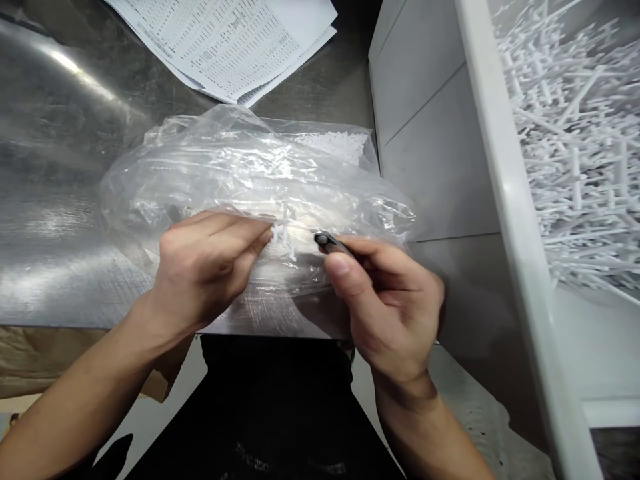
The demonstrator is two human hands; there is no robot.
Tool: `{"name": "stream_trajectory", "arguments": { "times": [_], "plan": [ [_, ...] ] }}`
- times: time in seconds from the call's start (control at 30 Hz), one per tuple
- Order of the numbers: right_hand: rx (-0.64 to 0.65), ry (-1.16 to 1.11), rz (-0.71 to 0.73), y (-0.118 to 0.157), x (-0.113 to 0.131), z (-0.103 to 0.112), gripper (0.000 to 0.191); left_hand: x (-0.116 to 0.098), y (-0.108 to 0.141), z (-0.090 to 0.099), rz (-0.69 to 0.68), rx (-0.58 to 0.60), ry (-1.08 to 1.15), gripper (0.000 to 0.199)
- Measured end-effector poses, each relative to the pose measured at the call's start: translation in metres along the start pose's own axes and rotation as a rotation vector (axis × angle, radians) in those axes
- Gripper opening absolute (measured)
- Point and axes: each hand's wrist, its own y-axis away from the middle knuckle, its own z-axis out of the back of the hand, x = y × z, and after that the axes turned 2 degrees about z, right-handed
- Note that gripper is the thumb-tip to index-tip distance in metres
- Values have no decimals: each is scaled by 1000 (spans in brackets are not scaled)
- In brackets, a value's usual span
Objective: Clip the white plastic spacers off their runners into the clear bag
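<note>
My left hand pinches a small white branched plastic piece between thumb and fingertips, over a clear plastic bag. Opposite it, my right hand is closed around a small dark tool, its tip pointing at the white piece with a gap between them. Most of the tool is hidden by my fingers, so its exact kind cannot be made out. The bag lies crumpled on the metal table, and small white bits show at its far right end.
Printed sheets lie at the back of the metal table. A tall white bin wall rises on the right, with many white plastic sprues heaped inside. Brown cardboard is below the table's front edge at left.
</note>
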Motion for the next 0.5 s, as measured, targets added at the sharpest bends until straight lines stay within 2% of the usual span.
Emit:
{"name": "stream_trajectory", "arguments": {
  "times": [0.1, 0.27, 0.37, 0.5],
  "plan": [
    [-57, -47, -2, -1, 1, -1, 10, 6, 5, 3, -47, -9, 76, 15],
    [-21, -20, 18, 1, 0, -4, 10, 10, 11, 5, -128, 193, 311, 12],
    [31, 21, 41, 2, -1, -3, 9, 11, 13, 5, -149, 176, 358, 10],
    [32, 40, 39, 2, -2, -2, 9, 10, 14, 6, -148, 194, 361, 12]
  ]
}}
